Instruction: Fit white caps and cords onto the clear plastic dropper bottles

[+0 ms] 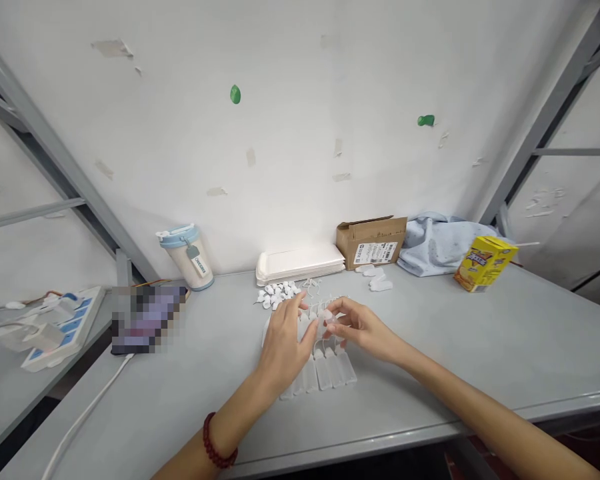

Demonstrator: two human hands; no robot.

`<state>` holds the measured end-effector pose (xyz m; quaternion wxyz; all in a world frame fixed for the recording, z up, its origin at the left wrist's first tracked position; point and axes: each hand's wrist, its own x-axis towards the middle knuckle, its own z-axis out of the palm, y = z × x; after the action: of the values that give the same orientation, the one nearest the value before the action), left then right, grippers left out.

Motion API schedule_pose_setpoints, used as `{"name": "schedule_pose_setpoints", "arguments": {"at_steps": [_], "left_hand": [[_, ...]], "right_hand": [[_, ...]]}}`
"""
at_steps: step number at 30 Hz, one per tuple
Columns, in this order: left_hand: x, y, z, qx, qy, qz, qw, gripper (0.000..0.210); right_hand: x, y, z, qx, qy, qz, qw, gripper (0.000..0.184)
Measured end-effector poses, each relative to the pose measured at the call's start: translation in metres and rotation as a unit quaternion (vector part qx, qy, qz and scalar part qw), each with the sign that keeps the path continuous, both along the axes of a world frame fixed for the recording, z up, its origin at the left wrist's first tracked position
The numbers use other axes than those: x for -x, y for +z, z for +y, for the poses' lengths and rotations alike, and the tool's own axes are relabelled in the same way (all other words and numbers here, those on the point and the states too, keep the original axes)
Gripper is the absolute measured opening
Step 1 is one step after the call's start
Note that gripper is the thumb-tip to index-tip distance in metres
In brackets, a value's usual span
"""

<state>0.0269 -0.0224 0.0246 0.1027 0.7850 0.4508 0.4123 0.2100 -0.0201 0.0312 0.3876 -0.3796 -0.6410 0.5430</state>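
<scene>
My right hand [363, 327] pinches a small translucent plastic bottle [325, 320] between thumb and fingertips; its shape is partly hidden by the fingers. My left hand [286, 337] is beside it, thumb and fingers apart, holding nothing that I can see. Beneath and in front of both hands, several flat translucent bottles [325, 371] with thin white loops lie in a row on the grey table. Just beyond the left hand is a loose pile of small white caps [275, 293]. More thin white loops [313, 288] lie beside the pile.
Along the wall stand a blue-lidded tumbler [187, 257], a stack of white trays [300, 263], a cardboard box [373, 243], a light blue cloth [435, 243] and a yellow drink carton [483, 263]. White pieces [380, 283] lie before the box. A phone [150, 320] and power strip [65, 330] are left.
</scene>
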Motion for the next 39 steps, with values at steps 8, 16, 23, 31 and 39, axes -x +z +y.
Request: {"name": "schedule_pose_setpoints", "arguments": {"at_steps": [8, 16, 23, 31, 39], "left_hand": [[-0.011, 0.007, -0.003, -0.16, -0.081, 0.147, 0.973, 0.039], [-0.023, 0.009, 0.009, -0.207, -0.073, 0.214, 0.952, 0.032], [-0.027, 0.003, 0.001, -0.195, -0.071, 0.158, 0.965, 0.033], [-0.034, 0.003, -0.018, -0.017, -0.181, 0.136, 0.974, 0.032], [-0.033, -0.006, -0.024, 0.018, -0.2, 0.209, 0.957, 0.028]], "right_hand": [[0.001, 0.001, 0.003, 0.01, -0.04, 0.045, 0.998, 0.037], [0.002, -0.005, 0.007, 0.002, -0.095, 0.046, 0.994, 0.032], [-0.033, 0.007, 0.02, 0.004, 0.065, -0.069, 0.995, 0.03], [-0.058, 0.02, 0.02, 0.096, 0.256, -0.255, 0.928, 0.02], [-0.052, 0.017, 0.02, 0.131, 0.277, -0.308, 0.901, 0.02]]}}
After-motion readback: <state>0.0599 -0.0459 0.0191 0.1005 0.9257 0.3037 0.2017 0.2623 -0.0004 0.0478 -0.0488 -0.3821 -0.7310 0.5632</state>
